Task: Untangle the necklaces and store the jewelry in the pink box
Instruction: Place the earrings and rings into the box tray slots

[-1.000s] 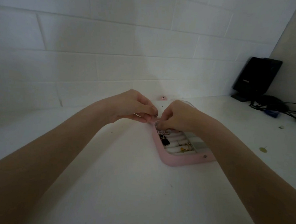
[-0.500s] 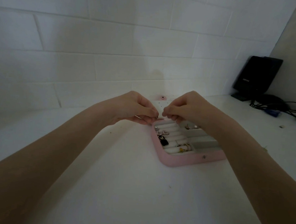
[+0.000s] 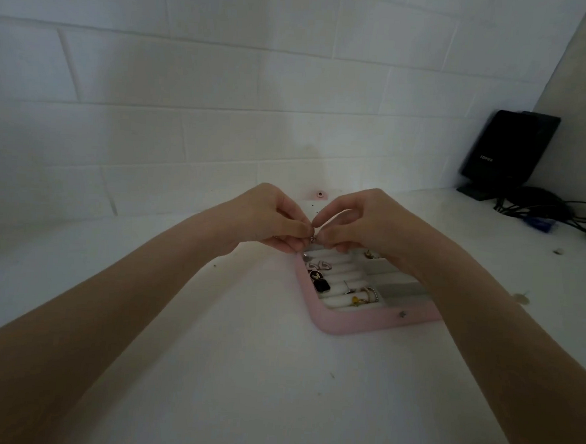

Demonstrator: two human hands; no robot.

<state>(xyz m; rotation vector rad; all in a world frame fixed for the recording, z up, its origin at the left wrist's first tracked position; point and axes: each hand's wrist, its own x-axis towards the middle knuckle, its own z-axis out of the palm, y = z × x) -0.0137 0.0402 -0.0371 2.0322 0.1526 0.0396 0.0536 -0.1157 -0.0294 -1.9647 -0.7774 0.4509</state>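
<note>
Head view, 1 entry.

Item 1: my left hand (image 3: 271,220), fingers curled, thumb and forefinger pinching a small silver jewelry piece (image 3: 313,239). Item 2: my right hand (image 3: 360,222), fingers likewise curled, pinching the same piece from the other side. The fingertips of the 2 hands met just above the far left corner of the pink box (image 3: 326,321). The piece was too small and dim for me to tell whether it was a clasp, a charm or a chain link.

Item 3: the pink box, lying open on the white table (image 3: 241,373), its rounded near corner towards me, my right forearm crossing over its right side. Contents, left section: white padded rolls (image 3: 341,279) running across. Lodged among them were a black rectangular ring (image 3: 322,286), a dark round piece (image 3: 315,274) just behind it, a pale pink-edged piece (image 3: 323,265), a yellow-stoned ring (image 3: 357,299), a silver band set with small stones (image 3: 371,293) and a thin stud earring (image 3: 347,287). Contents, right section: grey compartments (image 3: 402,290), the farthest holding a small gold piece (image 3: 370,254) partly hidden by my right hand. A small silver stud (image 3: 402,314) sat on the box's near pink wall.

Item 4: a black speaker (image 3: 508,149) in the far right corner, a tangle of black cables (image 3: 556,210) beside it. Item 5: white brick wall (image 3: 189,95) behind.
</note>
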